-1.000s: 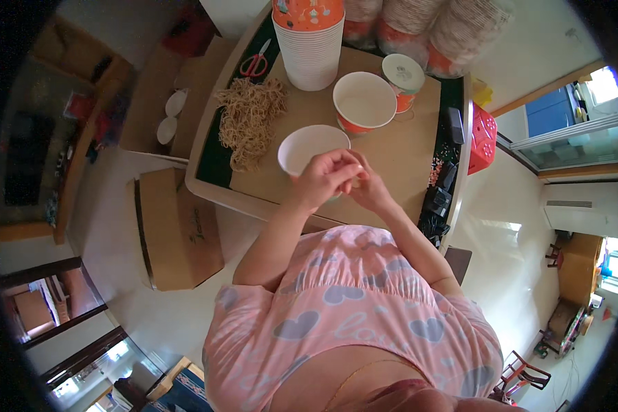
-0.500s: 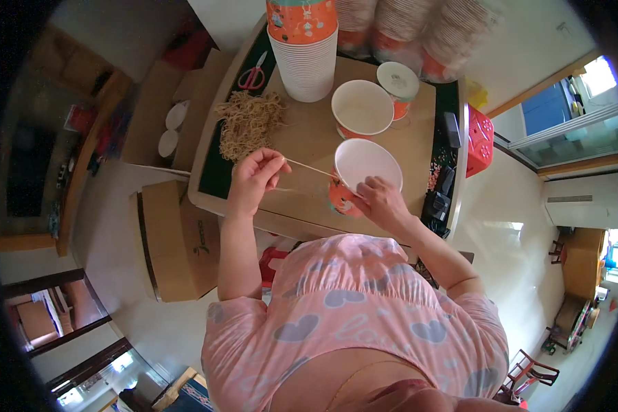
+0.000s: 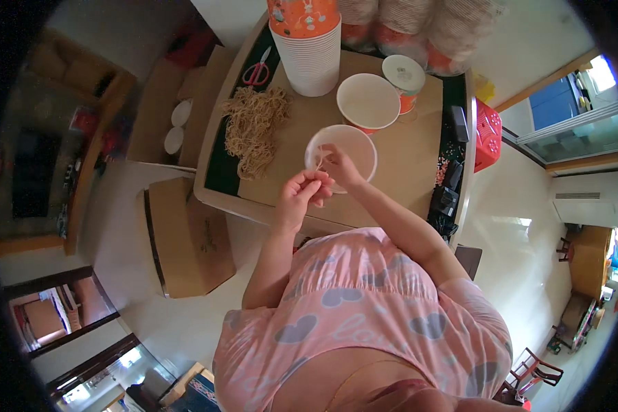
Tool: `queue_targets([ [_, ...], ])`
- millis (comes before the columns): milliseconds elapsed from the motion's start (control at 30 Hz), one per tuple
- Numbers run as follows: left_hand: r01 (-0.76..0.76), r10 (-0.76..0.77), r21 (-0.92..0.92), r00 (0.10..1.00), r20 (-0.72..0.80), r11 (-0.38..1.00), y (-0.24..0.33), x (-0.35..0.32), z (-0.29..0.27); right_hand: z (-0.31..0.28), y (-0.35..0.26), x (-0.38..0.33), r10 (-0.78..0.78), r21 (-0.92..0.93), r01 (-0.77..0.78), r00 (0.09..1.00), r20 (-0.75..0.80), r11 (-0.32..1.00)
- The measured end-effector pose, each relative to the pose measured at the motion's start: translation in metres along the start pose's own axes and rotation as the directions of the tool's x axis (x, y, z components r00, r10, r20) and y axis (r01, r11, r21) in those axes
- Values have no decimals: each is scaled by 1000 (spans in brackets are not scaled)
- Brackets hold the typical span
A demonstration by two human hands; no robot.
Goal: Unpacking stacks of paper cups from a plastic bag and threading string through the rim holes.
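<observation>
My left hand (image 3: 299, 198) pinches a thin tan string (image 3: 318, 163) at the near side of a white-lined paper cup (image 3: 362, 147). My right hand (image 3: 341, 167) is over the cup's mouth, its fingers closed around the string's other part close to the left fingertips. The hands nearly touch. Behind this cup stands a second paper cup (image 3: 368, 100), wide and open. To the left lies a tangled heap of tan strings (image 3: 254, 130). A lidded orange cup (image 3: 405, 77) stands at the back right, a string beside its base.
A tall stack of paper cups (image 3: 307, 62) stands at the back, with bagged cup stacks (image 3: 405, 24) beyond. Red-handled scissors (image 3: 256, 73) lie at the back left. Dark small items (image 3: 446, 199) line the right table edge. Cardboard boxes (image 3: 192, 237) stand left; a red basket (image 3: 487, 136) stands right.
My left hand has moved right and my right hand has moved left off the cup's side, bringing them together at the string. The cup has shifted left and its mouth now faces up more.
</observation>
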State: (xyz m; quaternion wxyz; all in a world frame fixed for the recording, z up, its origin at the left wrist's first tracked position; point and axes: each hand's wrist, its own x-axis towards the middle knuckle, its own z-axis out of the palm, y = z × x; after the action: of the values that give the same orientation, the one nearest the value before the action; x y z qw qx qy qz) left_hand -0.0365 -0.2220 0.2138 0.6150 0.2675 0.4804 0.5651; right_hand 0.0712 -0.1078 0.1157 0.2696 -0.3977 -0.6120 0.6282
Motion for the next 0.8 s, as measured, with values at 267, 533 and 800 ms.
queue_targets([
  [267,-202,171,-364,979,-115,909,-26,21,18,-28,-64,-100,164,357,-329,892,422,874],
  [533,-110,113,-58,993,45,992,-54,22,47,-79,-43,-153,326,137,-389,883,338,911],
  [800,-251,289,510,957,5,823,-75,33,26,-119,-67,-189,129,-263,-96,985,112,960],
])
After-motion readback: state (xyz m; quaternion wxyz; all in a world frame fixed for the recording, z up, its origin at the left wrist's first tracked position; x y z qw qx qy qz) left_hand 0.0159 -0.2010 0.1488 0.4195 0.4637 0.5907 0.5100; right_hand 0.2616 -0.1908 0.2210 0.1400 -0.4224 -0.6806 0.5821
